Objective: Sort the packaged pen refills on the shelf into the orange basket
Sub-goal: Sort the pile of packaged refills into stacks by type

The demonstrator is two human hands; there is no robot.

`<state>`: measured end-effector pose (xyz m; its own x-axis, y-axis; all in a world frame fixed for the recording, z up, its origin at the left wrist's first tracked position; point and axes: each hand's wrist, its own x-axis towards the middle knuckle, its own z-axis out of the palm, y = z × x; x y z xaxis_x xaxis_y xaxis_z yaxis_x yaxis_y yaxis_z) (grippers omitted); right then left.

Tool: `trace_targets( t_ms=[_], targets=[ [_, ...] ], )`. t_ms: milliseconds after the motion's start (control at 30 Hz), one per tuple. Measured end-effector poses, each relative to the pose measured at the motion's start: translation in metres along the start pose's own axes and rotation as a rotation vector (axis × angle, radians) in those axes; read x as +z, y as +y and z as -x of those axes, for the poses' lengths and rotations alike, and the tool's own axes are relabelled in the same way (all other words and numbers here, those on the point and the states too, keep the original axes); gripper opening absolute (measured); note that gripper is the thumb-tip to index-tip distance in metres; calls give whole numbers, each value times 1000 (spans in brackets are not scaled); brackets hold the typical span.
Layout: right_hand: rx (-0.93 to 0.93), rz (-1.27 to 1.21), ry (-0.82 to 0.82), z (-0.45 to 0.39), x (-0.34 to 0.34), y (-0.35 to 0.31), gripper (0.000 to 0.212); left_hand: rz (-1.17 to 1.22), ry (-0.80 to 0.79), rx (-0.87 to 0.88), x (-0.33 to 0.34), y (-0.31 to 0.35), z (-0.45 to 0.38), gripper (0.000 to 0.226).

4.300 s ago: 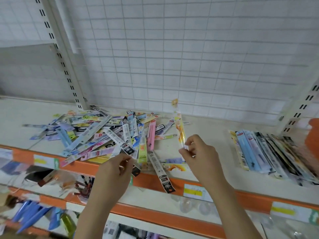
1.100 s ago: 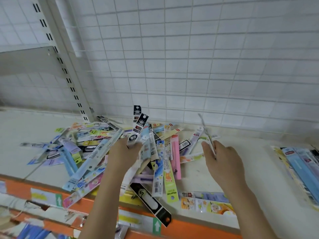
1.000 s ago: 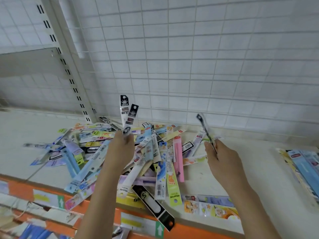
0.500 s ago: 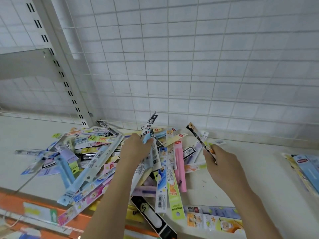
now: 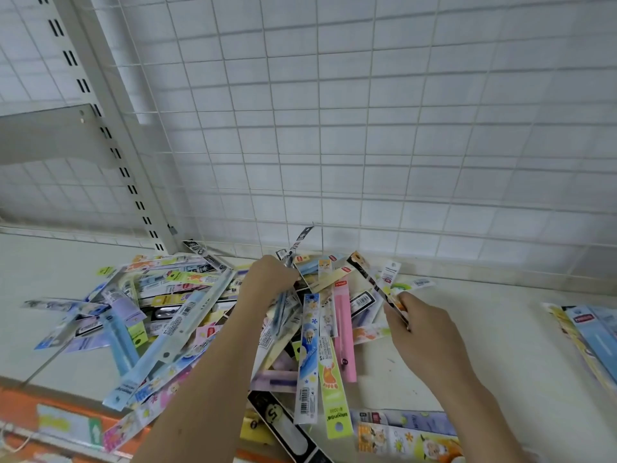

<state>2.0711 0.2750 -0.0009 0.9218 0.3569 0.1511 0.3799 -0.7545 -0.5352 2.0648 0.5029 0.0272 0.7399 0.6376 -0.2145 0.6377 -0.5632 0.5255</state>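
Your left hand [image 5: 268,282] is reaching over the heap of packaged refills [image 5: 187,315] on the shelf [image 5: 467,329], its fingers curling round a black-and-white packet [image 5: 298,243] whose top is sticking up and tilting right, above the knuckles. The rest of that packet is hiding behind your hand, so you cannot tell how many you are gripping. Your right hand [image 5: 424,332] is sitting just right of the heap, pinching a slim packet with a black top [image 5: 374,282] that is slanting up and to the left over the pile. A pink packet [image 5: 344,329] and a green packet [image 5: 334,385] are lying flat between your two forearms. A second, tidier row of packets [image 5: 587,335] is lying well apart at the right edge of the shelf. The orange shelf edge [image 5: 20,402] is running along the front, lower left.
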Motion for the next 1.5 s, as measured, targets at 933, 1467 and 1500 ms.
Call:
trace_targets(
  t_ms=[933, 1467, 1500],
  targets=[
    [-33, 38, 9, 9, 9, 2, 37, -34, 145, 319, -31, -27, 17, 41],
    [28, -227, 70, 15, -11, 9, 21, -430, -27, 435, 2, -6, -22, 12],
    [31, -233, 66, 16, -12, 9, 22, -424, -23, 429, 3, -6, -24, 18]
  ],
)
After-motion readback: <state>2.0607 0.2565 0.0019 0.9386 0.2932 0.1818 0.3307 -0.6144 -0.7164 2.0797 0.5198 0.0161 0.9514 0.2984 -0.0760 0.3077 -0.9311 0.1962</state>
